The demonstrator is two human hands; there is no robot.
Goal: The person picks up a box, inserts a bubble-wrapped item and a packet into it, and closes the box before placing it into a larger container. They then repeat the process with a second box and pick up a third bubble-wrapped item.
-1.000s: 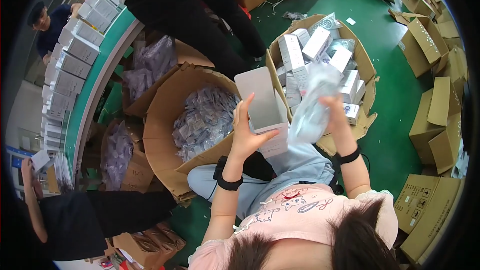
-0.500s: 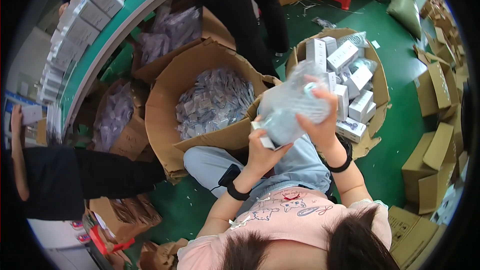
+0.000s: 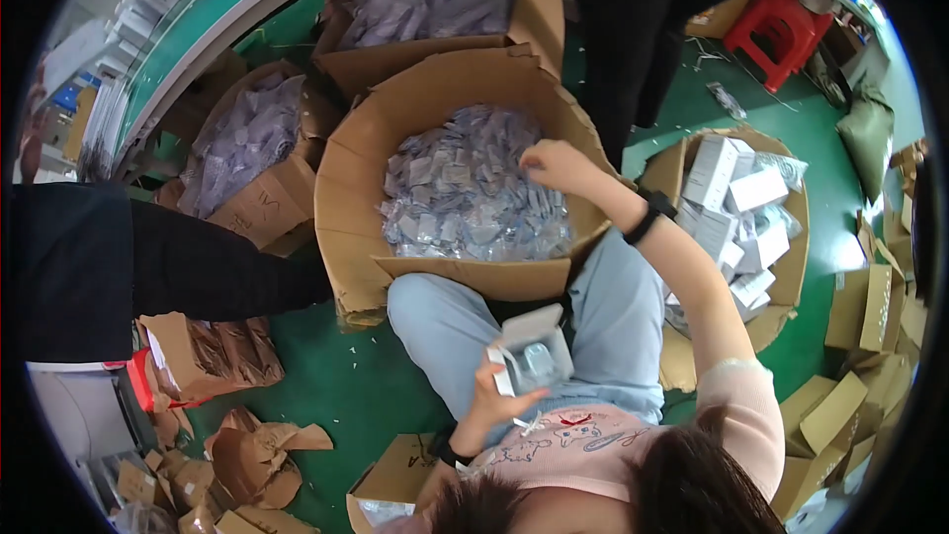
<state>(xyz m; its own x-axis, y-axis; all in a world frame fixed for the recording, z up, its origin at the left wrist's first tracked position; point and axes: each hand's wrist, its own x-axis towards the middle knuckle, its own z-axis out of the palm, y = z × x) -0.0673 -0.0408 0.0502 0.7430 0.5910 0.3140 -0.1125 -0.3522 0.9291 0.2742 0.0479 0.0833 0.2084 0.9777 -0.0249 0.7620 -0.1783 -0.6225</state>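
My left hand [image 3: 489,400] is closed around a small white box [image 3: 501,376] held over my lap. Its lid flap stands up, and a pale blue object [image 3: 539,361] shows inside. Out over the big round-sided carton [image 3: 341,188] reaches my right hand [image 3: 565,168]. Its fingers are curled together at the heap of small clear plastic packets [image 3: 465,183], near the heap's right side. Whatever those fingertips may pinch is too small to make out.
At the right stands a carton [image 3: 791,287] of white boxes [image 3: 756,190]. Cartons of plastic-wrapped pieces [image 3: 252,143] lie beyond on the left. People in dark trousers [image 3: 623,30] stand at the far side and left. A red stool [image 3: 776,35] is farther back.
My right hand has left the white box and moved to the packets in the big carton. My left hand has lowered the box toward my lap. The large clear plastic no longer shows in my hands.
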